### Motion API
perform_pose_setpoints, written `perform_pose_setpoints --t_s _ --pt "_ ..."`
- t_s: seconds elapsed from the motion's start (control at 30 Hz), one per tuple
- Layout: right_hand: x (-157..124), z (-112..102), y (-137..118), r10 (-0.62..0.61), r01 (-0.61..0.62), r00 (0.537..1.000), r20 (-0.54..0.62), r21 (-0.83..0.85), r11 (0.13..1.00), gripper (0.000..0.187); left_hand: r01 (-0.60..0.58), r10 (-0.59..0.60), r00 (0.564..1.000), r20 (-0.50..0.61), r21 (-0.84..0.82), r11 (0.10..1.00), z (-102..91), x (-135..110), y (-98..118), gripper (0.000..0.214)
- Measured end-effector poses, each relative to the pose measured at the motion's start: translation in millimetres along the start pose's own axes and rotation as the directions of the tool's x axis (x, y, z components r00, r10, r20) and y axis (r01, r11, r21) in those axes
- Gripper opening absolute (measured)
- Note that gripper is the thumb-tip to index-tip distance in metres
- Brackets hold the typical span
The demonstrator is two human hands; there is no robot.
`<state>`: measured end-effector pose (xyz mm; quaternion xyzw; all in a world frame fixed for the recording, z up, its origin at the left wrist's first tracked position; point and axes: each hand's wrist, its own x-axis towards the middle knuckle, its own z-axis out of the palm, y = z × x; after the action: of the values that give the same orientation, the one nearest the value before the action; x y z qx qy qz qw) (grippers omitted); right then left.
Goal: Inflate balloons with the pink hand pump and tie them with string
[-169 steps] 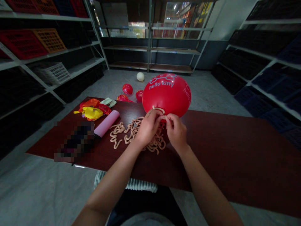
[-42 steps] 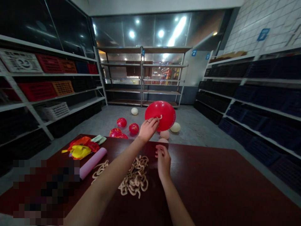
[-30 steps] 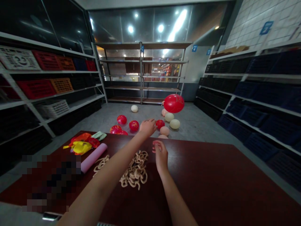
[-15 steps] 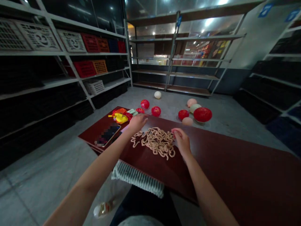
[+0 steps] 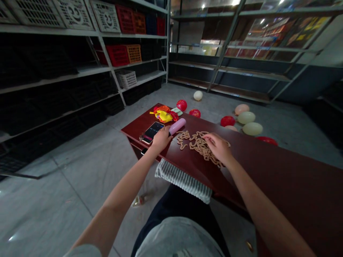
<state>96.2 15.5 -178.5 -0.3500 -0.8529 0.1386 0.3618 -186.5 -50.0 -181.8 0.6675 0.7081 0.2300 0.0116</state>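
My left hand [image 5: 161, 138] is closed around the dark end of a pink cylinder [image 5: 178, 126], which looks like a hand balloon pump, lying on the table [image 5: 257, 162]. A phone [image 5: 152, 132] with a lit screen lies just left of that hand. My right hand [image 5: 218, 147] is over a tangled heap of beige cord [image 5: 201, 144], its thumb and fingertips pinched together. Whatever they hold, if anything, is hidden. Limp balloons [image 5: 164, 116] in yellow, orange, red and pale green are piled at the far left corner of the table.
Inflated balloons rest on the floor beyond the table, among them a white one [image 5: 198, 95], a red one [image 5: 227, 121] and a pale green one [image 5: 246, 117]. Shelves with crates [image 5: 118, 55] stand at the left. A ribbed grey cloth [image 5: 183, 180] hangs at the table's near edge.
My left hand has come back toward me and taken hold of the pink cylinder. My right hand, which had something pinkish at its fingertips, is now over the cord. The view has turned and tilted down.
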Motion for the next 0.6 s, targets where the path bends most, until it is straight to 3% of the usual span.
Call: perform_pose_setpoints --t_s 0.07,0.17,0.27,0.37,0.43,0.53,0.6 --pt "9.3 8.4 -15.1 -0.080 0.081 0.996 0.031 -0.068 0.994 0.025 -0.038 0.038 0.999 -0.015 0.003 0.999 -1.9 -0.1 3.1 0.054" --pt "23.4 22.7 -36.7 -0.200 0.212 0.977 0.079 -0.204 0.956 0.040 -0.254 0.254 0.966 -0.041 0.004 0.967 -12.5 -0.9 10.0 0.051" --pt "36.3 34.8 -51.0 -0.246 0.271 0.962 0.118 -0.336 0.902 0.060 -0.498 0.499 0.864 -0.067 0.032 0.867 -25.7 -1.5 17.1 0.047" --pt "45.3 39.3 -53.9 -0.206 0.236 0.972 0.116 -0.419 0.876 0.064 -0.611 0.618 0.780 -0.102 0.095 0.786 -36.1 0.9 18.2 0.046" --pt "48.3 37.6 -49.8 -0.177 0.195 0.981 0.080 -0.437 0.878 0.057 -0.590 0.603 0.788 -0.125 0.123 0.798 -41.6 5.2 14.0 0.047" --pt "49.1 31.4 -38.1 -0.162 0.159 0.986 0.031 -0.448 0.880 0.050 -0.506 0.519 0.847 -0.114 0.122 0.854 -49.2 16.2 3.6 0.045" --pt "47.6 27.3 -28.9 -0.145 0.133 0.989 0.011 -0.470 0.873 0.050 -0.488 0.500 0.861 -0.092 0.129 0.864 -54.3 26.7 -3.7 0.044"
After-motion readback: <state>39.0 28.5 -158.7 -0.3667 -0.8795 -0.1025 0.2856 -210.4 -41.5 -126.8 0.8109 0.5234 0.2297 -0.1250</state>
